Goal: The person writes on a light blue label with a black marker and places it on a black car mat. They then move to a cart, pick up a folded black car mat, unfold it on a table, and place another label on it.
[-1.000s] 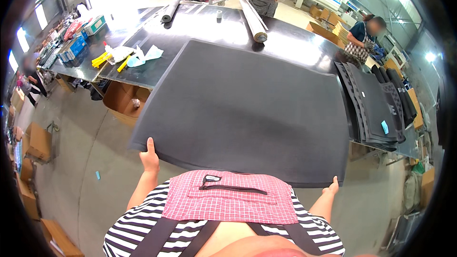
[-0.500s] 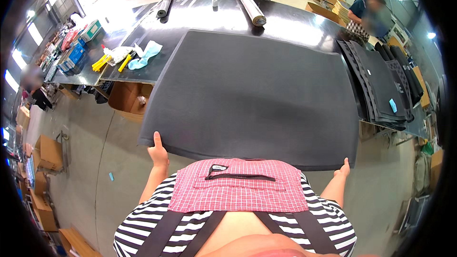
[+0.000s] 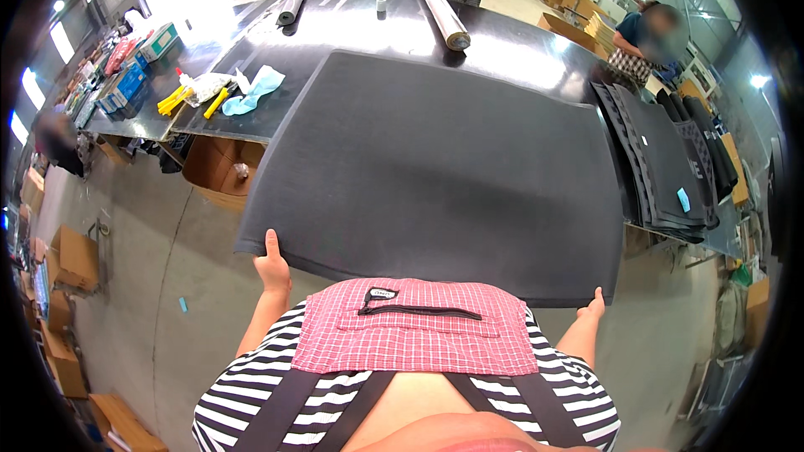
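Observation:
A large dark grey mat (image 3: 435, 176) lies over the table, its near part jutting past the table's edge toward my body. My left hand (image 3: 272, 265) grips its near edge close to the left corner, thumb on top and fingers hidden beneath. At the near right corner my right hand (image 3: 592, 306) holds the same edge, thumb up and the other fingers mostly out of sight. The near edge runs along the front of my pink checked apron (image 3: 419, 326).
Stacked black mats (image 3: 662, 155) stand at the table's right. Rolls (image 3: 442, 12) and a small white cylinder (image 3: 381, 7) lie on the black table (image 3: 519, 42). Yellow-handled tools (image 3: 216, 103) and a blue cloth (image 3: 256, 90) are at left, above a cardboard box (image 3: 213, 172). Other people work nearby.
The view has tilted slightly, so the mat's right side sits lower in the picture. Both hands keep their hold on its near edge.

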